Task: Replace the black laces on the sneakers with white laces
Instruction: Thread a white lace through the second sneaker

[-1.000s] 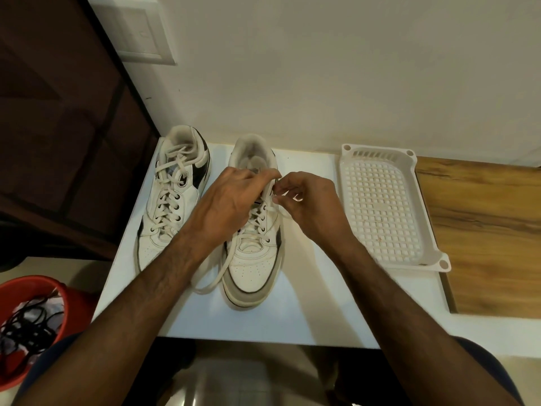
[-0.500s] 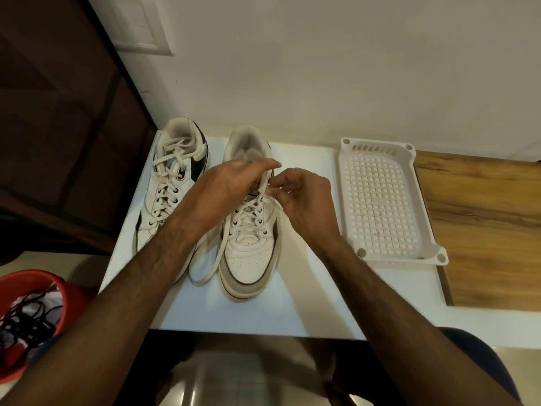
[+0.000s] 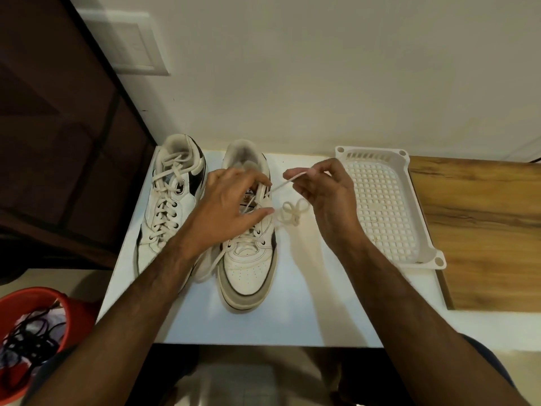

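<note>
Two white sneakers with black trim stand side by side on a white table, toes toward me. The left sneaker is fully laced in white. The right sneaker carries a white lace through its eyelets. My right hand pinches one end of this lace and holds it up to the right of the shoe, with a loose loop lying on the table beneath. My left hand rests on the upper eyelets of the right sneaker, fingers spread and bent over the tongue. The lace's other end trails out left of the toe.
A white perforated plastic tray lies right of the shoes, partly over a wooden surface. A red bucket holding black laces sits on the floor at lower left. A dark cabinet stands to the left, a pale wall behind.
My right hand has pulled the lace end out to the right, away from the shoe, where both hands were close together at the eyelets. My left hand stays on the sneaker's top.
</note>
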Available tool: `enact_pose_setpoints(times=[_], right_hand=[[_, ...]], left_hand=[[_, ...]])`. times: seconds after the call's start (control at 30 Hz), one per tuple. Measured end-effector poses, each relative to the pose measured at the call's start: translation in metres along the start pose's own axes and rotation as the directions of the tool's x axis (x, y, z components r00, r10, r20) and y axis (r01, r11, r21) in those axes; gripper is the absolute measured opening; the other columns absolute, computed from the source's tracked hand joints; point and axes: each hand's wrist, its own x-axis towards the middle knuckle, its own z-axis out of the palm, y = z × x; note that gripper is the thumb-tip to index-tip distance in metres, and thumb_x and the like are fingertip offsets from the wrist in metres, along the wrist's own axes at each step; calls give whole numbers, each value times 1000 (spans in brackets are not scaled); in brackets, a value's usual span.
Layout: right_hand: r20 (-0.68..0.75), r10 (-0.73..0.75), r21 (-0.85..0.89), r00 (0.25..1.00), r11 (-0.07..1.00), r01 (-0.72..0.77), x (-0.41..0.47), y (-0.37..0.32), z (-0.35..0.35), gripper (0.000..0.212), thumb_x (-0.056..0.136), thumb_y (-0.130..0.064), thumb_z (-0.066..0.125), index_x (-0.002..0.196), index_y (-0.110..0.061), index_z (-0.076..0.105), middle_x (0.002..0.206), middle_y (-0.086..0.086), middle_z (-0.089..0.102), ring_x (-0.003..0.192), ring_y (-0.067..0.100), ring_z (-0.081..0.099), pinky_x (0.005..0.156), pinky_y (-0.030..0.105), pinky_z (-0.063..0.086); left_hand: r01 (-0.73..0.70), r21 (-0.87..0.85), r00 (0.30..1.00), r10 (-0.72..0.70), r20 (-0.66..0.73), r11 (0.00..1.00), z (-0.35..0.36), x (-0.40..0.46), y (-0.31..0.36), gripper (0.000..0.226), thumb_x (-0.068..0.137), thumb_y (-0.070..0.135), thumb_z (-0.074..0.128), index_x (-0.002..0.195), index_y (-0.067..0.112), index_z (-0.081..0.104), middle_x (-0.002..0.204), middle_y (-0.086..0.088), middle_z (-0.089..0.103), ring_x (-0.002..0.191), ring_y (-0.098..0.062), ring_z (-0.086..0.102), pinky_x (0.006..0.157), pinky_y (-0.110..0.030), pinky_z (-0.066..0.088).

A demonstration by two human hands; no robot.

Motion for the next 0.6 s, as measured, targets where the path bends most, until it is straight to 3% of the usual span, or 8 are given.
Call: enact_pose_setpoints(times=[0.07, 0.13, 0.2, 0.27, 0.33, 0.4, 0.5, 0.6], right_hand=[[-51, 75, 295, 996, 954, -57, 2, -3, -1, 17, 106, -7, 42, 90, -11, 47, 77, 5, 64, 73, 21, 67, 79, 35, 52], [-117, 171, 357, 978, 926, -119, 6, -5, 1, 21, 107, -11, 42, 87, -14, 46, 66, -3, 49, 56, 11, 47, 68, 31, 43], [-123, 120, -122, 985, 983, -135, 6, -6, 5, 14, 105, -20, 49, 93, -15, 52, 68, -7, 51, 58, 9, 46, 69, 28, 39], [51, 76, -639, 996, 768, -26, 1, -3, 11, 15, 101, -33, 58, 99, -18, 60, 78, -8, 58, 66, 3, 51, 65, 20, 39], [175, 160, -823, 971, 566, 55, -1, 6, 19, 18, 96, -36, 66, 100, -19, 66, 92, -5, 65, 78, 0, 55, 66, 19, 39], [194, 136, -870, 972, 482, 107, -1, 8, 22, 16, 96, -32, 68, 98, -16, 70, 104, -2, 67, 92, 8, 60, 74, 20, 41], [162, 69, -713, 984, 698, 69, 1, 1, 15, 12, 95, -20, 69, 85, -14, 72, 90, -5, 60, 77, 2, 55, 68, 11, 40], [46, 26, -274, 999, 962, -12, 6, -8, 2, 22, 94, -14, 61, 75, -25, 66, 99, -3, 63, 90, 7, 57, 80, 26, 42]], left_hand=[[27, 1, 999, -27, -23, 1000, 3, -1, 1, 42, 81, 47, 74, 117, 28, 62, 109, 18, 60, 114, -6, 53, 101, -30, 23], [46, -50, 999, -47, -16, 998, -1, -1, -1, 34, 85, 40, 71, 117, 31, 63, 105, 17, 62, 110, -3, 56, 103, -29, 24], [65, -133, 998, -65, 4, 989, -8, -1, -3, 25, 94, 29, 61, 118, 31, 65, 102, 17, 63, 109, 2, 55, 103, -25, 23], [90, -194, 996, -88, 20, 977, -13, 0, -4, 28, 100, 20, 49, 118, 29, 68, 102, 22, 63, 109, 4, 54, 102, -27, 25], [105, -203, 994, -100, 34, 974, -16, 2, -5, 33, 104, 18, 42, 118, 28, 69, 101, 20, 65, 108, 0, 58, 102, -32, 27], [98, -195, 995, -88, 56, 976, -18, 3, -6, 33, 105, 18, 41, 119, 28, 69, 99, 19, 66, 106, 1, 59, 102, -33, 27], [78, -178, 994, -63, 89, 981, -19, 3, -9, 33, 107, 15, 44, 122, 33, 67, 99, 21, 64, 106, 3, 56, 103, -31, 25], [78, -167, 992, -60, 114, 983, -18, 2, -12, 45, 102, -1, 48, 124, 35, 65, 102, 25, 63, 110, 1, 56, 105, -32, 24]])
